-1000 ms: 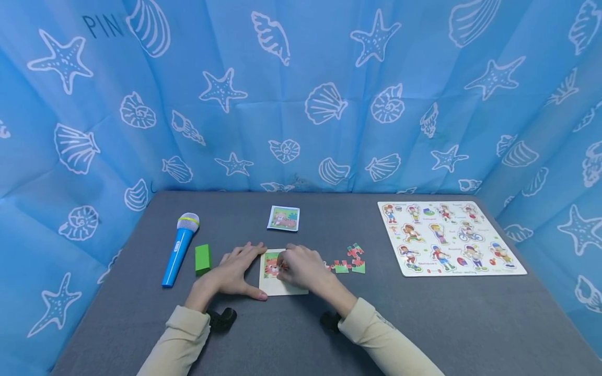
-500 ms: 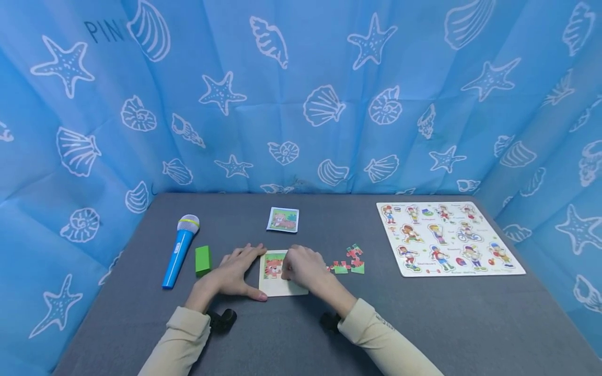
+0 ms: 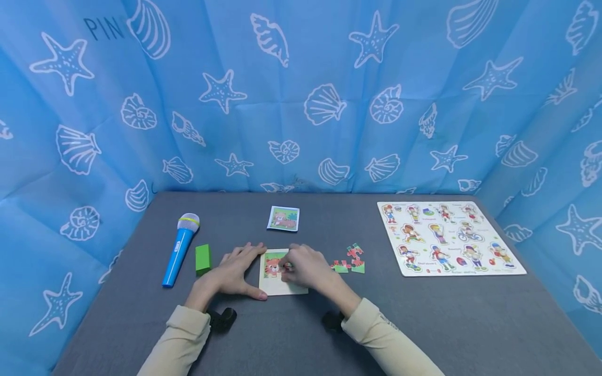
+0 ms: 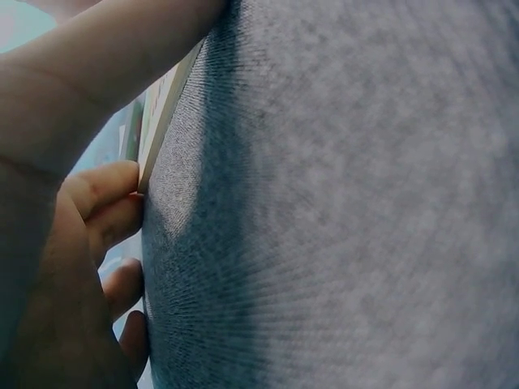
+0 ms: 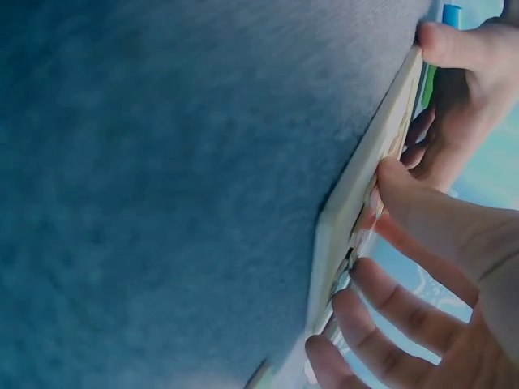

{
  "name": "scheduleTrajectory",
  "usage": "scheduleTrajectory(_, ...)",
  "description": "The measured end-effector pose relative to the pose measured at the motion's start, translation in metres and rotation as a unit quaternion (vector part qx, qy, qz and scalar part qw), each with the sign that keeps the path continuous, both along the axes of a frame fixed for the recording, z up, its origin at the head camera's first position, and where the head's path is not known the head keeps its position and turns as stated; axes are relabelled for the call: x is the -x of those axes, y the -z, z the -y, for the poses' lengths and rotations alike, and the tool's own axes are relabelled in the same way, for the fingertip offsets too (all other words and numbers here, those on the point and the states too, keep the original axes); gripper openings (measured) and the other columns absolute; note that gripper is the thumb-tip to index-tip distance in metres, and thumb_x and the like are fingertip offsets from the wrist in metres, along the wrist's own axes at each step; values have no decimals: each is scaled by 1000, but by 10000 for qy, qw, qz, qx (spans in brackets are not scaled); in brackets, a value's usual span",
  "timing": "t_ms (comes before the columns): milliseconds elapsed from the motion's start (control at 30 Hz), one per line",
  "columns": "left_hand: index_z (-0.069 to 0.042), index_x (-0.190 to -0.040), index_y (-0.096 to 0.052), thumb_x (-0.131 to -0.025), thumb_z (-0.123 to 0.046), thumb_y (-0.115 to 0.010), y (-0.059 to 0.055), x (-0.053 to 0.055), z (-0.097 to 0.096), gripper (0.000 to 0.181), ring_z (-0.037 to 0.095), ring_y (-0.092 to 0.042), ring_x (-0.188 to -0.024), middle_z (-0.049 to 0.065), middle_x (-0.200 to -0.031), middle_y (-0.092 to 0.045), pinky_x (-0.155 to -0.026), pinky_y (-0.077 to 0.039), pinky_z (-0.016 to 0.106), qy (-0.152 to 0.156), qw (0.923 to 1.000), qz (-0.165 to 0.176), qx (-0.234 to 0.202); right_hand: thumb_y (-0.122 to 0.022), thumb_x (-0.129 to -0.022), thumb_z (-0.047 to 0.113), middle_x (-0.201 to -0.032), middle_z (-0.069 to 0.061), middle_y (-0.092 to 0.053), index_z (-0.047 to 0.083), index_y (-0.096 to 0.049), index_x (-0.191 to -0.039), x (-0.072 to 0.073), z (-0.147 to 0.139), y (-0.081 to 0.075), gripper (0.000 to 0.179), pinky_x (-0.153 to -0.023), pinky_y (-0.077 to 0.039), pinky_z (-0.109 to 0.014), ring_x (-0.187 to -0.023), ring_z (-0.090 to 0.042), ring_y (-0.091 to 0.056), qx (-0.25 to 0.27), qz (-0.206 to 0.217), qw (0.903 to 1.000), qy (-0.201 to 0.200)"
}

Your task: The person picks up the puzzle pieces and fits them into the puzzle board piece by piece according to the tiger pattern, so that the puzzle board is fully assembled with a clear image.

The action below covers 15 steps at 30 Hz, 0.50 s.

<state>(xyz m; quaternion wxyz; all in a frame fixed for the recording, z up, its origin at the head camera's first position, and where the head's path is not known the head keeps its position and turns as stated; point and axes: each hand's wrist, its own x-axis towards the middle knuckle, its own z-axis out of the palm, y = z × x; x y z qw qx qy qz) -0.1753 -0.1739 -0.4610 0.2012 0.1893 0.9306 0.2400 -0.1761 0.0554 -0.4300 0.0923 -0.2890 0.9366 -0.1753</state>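
Observation:
A pale puzzle board [image 3: 277, 287] with a partly filled tiger picture lies flat in front of the person. The left hand [image 3: 235, 271] rests at its left side, fingers spread and thumb at the lower left corner. In the left wrist view, the fingertips touch the board's edge [image 4: 166, 113]. Above the picture, the right hand [image 3: 305, 269] has curled fingers and pinches a small puzzle piece [image 3: 288, 267], mostly hidden by the fingers. The right wrist view shows the right thumb [image 5: 397, 178] over the board [image 5: 345, 211]. Loose puzzle pieces [image 3: 356, 265] lie to the right.
A small picture card [image 3: 284, 218] lies behind the board. To the left are a green block [image 3: 203, 259] and a blue toy microphone [image 3: 180, 253]. A large peg puzzle board [image 3: 449, 237] lies at the right. A blue curtain [image 3: 301, 130] stands behind the table.
The right hand shifts and turns slightly over the board, and the piece at its fingertips shows more than half a second ago. The left hand stays in place.

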Motion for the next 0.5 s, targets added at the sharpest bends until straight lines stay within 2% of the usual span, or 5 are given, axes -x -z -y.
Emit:
scheduleTrajectory(133,-17,-161,-31,-72,-63,-86,-1,0,0,114,46,-18,-157,15,-171,-23,-118,-21,73,11,10000,-40,-9,-85,-85,25,-96,-4,-69,15,-80,-111,2,-2,1,29,-56,-39,-27,-74,-13,-50,116,1,9999,-40)
scheduleTrajectory(367,-18,-161,-30,-72,-62,-86,-2,-1,-1,114,46,-19,-156,15,-171,-23,-118,-22,73,-9,10000,-29,-9,-84,-86,22,-95,-4,-70,13,-80,-101,3,0,1,17,-58,-43,-28,-76,-12,-54,183,4,9998,40)
scheduleTrajectory(500,-18,-161,-30,-72,-62,-86,-2,0,-1,114,46,-18,-156,14,-171,-23,-118,-22,72,-18,10000,-19,-2,-84,-86,22,-93,-4,-69,12,-80,-99,4,1,0,17,-59,-43,-28,-76,-12,-53,158,3,9999,57)
